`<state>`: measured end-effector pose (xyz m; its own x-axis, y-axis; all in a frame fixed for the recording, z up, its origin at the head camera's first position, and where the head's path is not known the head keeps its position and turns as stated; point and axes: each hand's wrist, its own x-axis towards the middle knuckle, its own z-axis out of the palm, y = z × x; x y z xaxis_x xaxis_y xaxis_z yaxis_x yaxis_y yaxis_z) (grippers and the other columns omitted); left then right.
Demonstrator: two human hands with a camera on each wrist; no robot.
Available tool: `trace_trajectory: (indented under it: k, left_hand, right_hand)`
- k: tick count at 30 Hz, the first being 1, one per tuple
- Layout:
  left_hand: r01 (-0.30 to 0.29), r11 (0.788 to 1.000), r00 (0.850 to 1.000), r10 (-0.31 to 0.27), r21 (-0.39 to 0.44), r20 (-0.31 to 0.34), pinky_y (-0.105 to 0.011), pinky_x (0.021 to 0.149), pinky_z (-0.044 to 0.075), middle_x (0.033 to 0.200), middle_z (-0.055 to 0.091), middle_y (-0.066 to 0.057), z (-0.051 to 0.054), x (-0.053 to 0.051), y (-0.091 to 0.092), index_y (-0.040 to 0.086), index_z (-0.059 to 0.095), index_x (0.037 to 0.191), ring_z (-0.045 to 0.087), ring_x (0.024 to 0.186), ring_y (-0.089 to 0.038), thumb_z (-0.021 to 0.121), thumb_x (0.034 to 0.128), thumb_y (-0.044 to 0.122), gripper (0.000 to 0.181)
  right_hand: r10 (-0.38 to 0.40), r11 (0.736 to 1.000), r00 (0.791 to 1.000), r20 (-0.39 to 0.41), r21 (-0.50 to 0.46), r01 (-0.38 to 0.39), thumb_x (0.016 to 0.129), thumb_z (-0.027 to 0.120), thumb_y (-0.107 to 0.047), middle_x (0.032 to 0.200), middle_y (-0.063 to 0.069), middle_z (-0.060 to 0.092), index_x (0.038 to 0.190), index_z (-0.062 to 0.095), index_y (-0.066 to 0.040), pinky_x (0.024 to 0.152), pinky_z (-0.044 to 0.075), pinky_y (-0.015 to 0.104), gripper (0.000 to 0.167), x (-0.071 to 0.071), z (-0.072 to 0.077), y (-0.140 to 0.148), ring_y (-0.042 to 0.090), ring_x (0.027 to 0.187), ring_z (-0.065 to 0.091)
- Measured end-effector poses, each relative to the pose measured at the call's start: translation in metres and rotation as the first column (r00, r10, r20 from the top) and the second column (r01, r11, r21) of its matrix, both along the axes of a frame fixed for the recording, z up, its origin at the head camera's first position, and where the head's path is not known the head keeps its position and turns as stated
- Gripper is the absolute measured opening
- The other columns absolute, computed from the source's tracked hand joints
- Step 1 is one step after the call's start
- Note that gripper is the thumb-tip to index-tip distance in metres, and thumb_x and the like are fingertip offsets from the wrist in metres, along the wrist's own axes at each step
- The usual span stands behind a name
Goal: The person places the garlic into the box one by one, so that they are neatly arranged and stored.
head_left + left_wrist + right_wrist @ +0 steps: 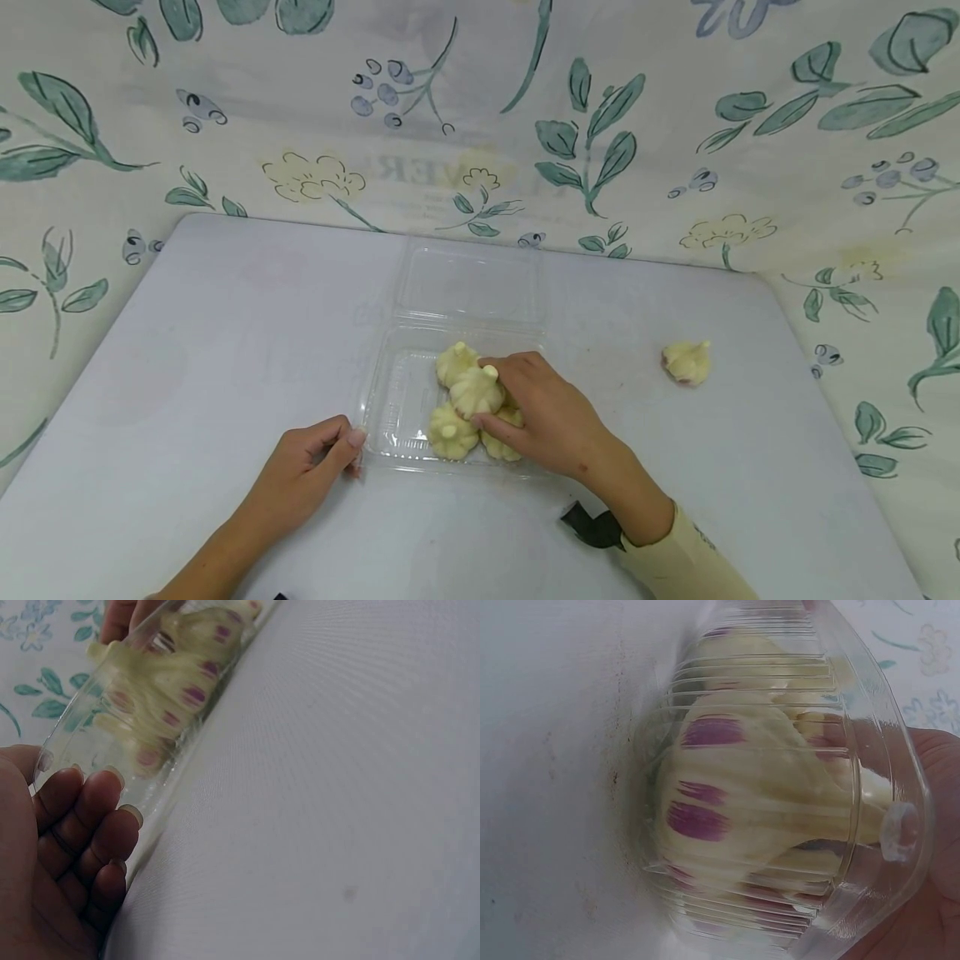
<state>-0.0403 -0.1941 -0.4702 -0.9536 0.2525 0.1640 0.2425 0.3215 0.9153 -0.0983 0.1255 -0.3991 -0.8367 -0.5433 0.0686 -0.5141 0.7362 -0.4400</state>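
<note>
A clear plastic clamshell container (397, 400) lies open on the table, with several pale garlic bulbs (453, 433) grouped in its right part. My right hand (551, 412) grips one garlic bulb (477, 393) between thumb and fingers, above the others in the container. At the container's left rim, my left hand (311, 462) pinches the edge between thumb and fingers. Through the plastic wall in the right wrist view, a garlic bulb (742, 780) shows purple streaks. Purple-marked bulbs (165, 690) also show through the side in the left wrist view.
Another garlic bulb (686, 363) lies alone on the white table (247, 333), to the right of the container. The clear lid (472, 283) is folded back behind it. A black strap (592, 527) hangs by the right wrist. Floral cloth (465, 125) hangs behind the table.
</note>
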Motion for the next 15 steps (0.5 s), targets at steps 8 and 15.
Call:
trace_trajectory:
  k: [8,15]
  left_hand:
    - [0.005,1.0,1.0,-0.005,-0.009,0.025,-0.027,0.061,0.046,0.071,0.063,0.009,0.0016,0.0002,0.0001,0.025,0.056,0.077,0.058,0.067,-0.014,0.058,0.1083,0.011,0.034]
    - [0.005,1.0,1.0,-0.005,-0.011,0.016,-0.027,0.062,0.046,0.071,0.063,0.009,0.0017,0.0003,0.0003,0.025,0.057,0.078,0.058,0.067,-0.014,0.058,0.1082,0.011,0.034]
  right_hand:
    - [0.002,1.0,1.0,-0.017,0.002,-0.002,0.097,0.076,-0.043,0.136,0.003,0.065,0.145,0.057,-0.01,0.096,0.055,0.039,0.061,0.0005,-0.0004,-0.0001,0.018,0.13,0.053]
    - [0.01,1.0,1.0,-0.019,-0.005,-0.011,0.098,0.075,-0.043,0.137,0.003,0.064,0.145,0.056,-0.009,0.096,0.055,0.04,0.061,0.0015,-0.0018,-0.0012,0.019,0.131,0.052]
